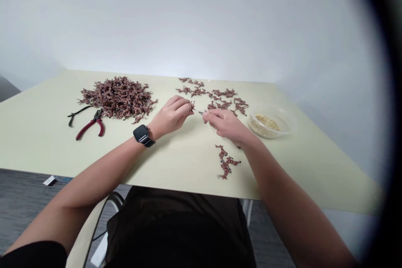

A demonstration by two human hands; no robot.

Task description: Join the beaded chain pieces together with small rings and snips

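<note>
Fingertips [188, 107] of the left hand [171, 116] are closed in a narrow pinch on a small reddish-brown knobbly piece [192, 106]. The right hand [224, 124] pinches just as tightly at the thin dark end that pokes out toward it; what that end is made of is too small to tell. The piece is held just above the pale green tabletop [176, 163], between the two pinches. It looks very light and stiff, with little prongs that could snag or bend, so the body is probably the safer place to grip, pad to pad, not the tips. Beyond the fingers lie scattered reddish-brown pieces [221, 97]. A clear plastic bowl of tiny golden bits [266, 124] sits just past the right knuckles. Well out from the left fingers are a big heap of the same reddish-brown pieces [117, 96], red-handled pliers [91, 124] and a black-handled tool [78, 113]. A short string of joined pieces [226, 162] lies back toward the right wrist.
</note>
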